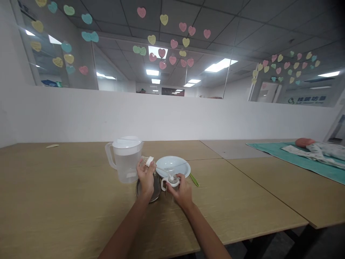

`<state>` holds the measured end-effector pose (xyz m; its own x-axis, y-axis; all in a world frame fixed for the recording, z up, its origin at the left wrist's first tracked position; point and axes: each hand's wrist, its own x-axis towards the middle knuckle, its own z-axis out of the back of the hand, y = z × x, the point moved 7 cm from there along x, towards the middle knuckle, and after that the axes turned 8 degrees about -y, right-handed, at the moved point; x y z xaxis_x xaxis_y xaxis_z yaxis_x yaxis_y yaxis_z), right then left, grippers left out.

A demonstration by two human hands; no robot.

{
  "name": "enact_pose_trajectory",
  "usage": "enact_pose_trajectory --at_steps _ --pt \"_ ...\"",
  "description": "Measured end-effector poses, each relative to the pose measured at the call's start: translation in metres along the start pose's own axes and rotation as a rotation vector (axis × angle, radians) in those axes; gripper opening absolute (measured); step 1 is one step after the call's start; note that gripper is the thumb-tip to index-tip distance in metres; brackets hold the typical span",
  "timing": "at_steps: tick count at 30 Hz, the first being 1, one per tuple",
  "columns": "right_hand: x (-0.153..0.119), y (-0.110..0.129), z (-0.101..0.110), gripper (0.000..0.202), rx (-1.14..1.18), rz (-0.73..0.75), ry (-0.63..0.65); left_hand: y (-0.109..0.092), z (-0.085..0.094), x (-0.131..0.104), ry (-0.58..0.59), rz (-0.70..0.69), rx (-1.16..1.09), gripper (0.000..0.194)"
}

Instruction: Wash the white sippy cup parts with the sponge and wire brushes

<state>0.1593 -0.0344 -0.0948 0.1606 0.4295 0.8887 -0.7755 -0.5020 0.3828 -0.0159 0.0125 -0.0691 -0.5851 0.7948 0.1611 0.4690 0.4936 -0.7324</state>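
Note:
A clear piece with a white collar (pixel 149 161) is held by the fingers of my left hand (pixel 146 178). From it a thin pale straw (pixel 163 170) slants down to the right, its end at the mouth of a small cup. This cup (pixel 173 181) has a white rim and a white side handle, and my right hand (pixel 183 192) grips its right side. Just behind both hands sits a pale blue bowl (pixel 185 168). Under my left hand lies a round dark metal plate (pixel 155 196), partly hidden by the hand and wrist.
A clear lidded pitcher (pixel 126 162) stands left of my left hand. A green handle (pixel 194 180) lies beside the bowl. Far right, a teal cloth (pixel 272 151) carries patterned fabric (pixel 309 153) and a reddish object (pixel 304 142). A white wall (pixel 107 115) borders the table (pixel 67 201).

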Motion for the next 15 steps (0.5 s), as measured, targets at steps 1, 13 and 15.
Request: enact_pose_trajectory --at_steps 1,13,15 --pt "0.000 0.000 0.000 0.043 0.002 0.000 -0.001 0.005 0.000 0.000 0.008 0.059 -0.017 0.053" --pt "0.000 -0.001 0.001 0.041 0.014 -0.001 -0.012 0.018 -0.034 -0.017 0.311 0.507 -0.267 0.032" --pt "0.000 -0.002 0.002 0.043 0.008 -0.015 0.000 0.015 -0.039 -0.018 0.328 0.519 -0.304 0.033"
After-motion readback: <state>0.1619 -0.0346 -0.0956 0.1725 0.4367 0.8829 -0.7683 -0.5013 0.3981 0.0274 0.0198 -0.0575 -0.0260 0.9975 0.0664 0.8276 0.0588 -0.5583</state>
